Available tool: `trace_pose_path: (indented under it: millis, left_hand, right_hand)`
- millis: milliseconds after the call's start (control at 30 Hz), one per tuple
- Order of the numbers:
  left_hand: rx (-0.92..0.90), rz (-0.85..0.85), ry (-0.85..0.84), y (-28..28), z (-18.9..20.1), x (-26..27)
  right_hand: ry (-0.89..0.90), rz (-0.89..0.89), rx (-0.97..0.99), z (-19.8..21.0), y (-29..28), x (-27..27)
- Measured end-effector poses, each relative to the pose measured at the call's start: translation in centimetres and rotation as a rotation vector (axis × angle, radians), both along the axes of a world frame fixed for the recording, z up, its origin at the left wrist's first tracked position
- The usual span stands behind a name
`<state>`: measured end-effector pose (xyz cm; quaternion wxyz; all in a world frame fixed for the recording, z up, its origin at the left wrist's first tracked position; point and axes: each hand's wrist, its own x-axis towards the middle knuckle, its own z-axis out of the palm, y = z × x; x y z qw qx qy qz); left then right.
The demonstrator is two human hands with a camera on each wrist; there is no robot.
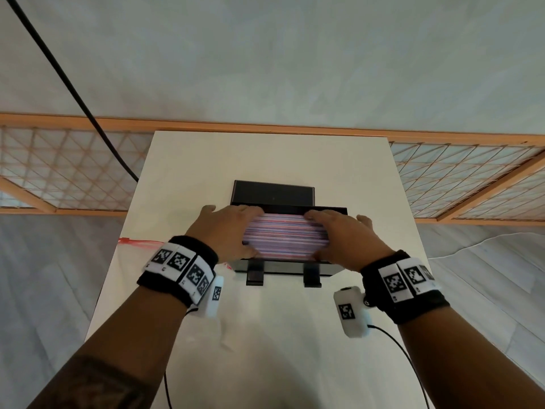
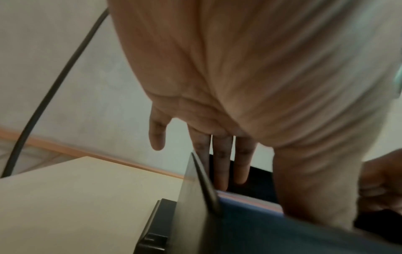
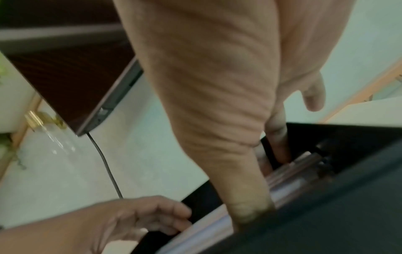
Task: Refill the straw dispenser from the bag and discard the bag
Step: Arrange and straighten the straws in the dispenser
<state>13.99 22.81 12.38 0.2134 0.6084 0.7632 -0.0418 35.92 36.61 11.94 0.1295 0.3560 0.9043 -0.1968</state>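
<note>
A black straw dispenser (image 1: 283, 268) stands mid-table with its lid (image 1: 272, 193) tipped open at the back. A thick bundle of pink, blue and white straws (image 1: 286, 236) lies across its open top. My left hand (image 1: 233, 231) holds the bundle's left end, fingers on the far side and thumb on the near side. My right hand (image 1: 339, 234) holds the right end the same way. In the left wrist view the fingers (image 2: 219, 165) reach down inside the dispenser wall (image 2: 195, 197) beside the straws (image 2: 245, 201). The clear bag with a red zip (image 1: 132, 242) lies flat at the table's left edge.
The white table (image 1: 265, 335) is narrow, with floor on both sides. A black cable (image 1: 59, 72) hangs at the far left. A wooden lattice rail (image 1: 460, 178) runs behind the table. The right wrist view shows a dark brown panel (image 3: 71, 77) and a glass bottle (image 3: 50, 130).
</note>
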Motion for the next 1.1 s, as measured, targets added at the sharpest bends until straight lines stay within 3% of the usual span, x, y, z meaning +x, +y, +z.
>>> trace_pose_path:
  millis: [167, 367, 500, 600, 766, 866, 933, 1000, 1100]
  left_hand:
    - [-0.107, -0.025, 0.085, 1.6, -0.8, 1.0]
    - [0.197, 0.123, 0.009, 0.2, -1.7, 0.7]
    - [0.282, 0.082, -0.115, -2.0, -2.4, 0.6]
    - [0.214, 0.085, 0.001, -3.4, -2.7, 1.6]
    - [0.01, 0.051, 0.09, -4.2, -2.9, 4.4]
    - [0.154, 0.071, 0.086, -4.1, -2.9, 4.2]
    - [0.462, 0.186, -0.041, -4.2, -3.0, 3.7]
    - [0.684, 0.463, -0.344, -4.5, -3.1, 2.8]
    - [0.627, 0.822, -0.93, -4.1, -2.9, 2.0]
  right_hand:
    - [-0.085, 0.023, 0.014, -1.7, 0.0, -1.3]
    - [0.219, -0.099, 0.092, -2.9, -0.5, -0.1]
    - [0.355, -0.133, 0.045, -3.0, -1.5, 2.0]
    - [0.315, -0.093, 0.106, -3.1, -2.8, 2.7]
    - [0.093, 0.012, 0.196, -4.2, -4.9, 2.3]
    - [0.223, -0.071, 0.198, -3.8, -4.8, 2.2]
    - [0.521, -0.212, 0.217, -3.2, -4.4, 2.7]
    - [0.808, -0.397, 0.185, -3.3, -3.8, 3.3]
    - [0.927, -0.602, -0.036, -4.5, -3.0, 3.4]
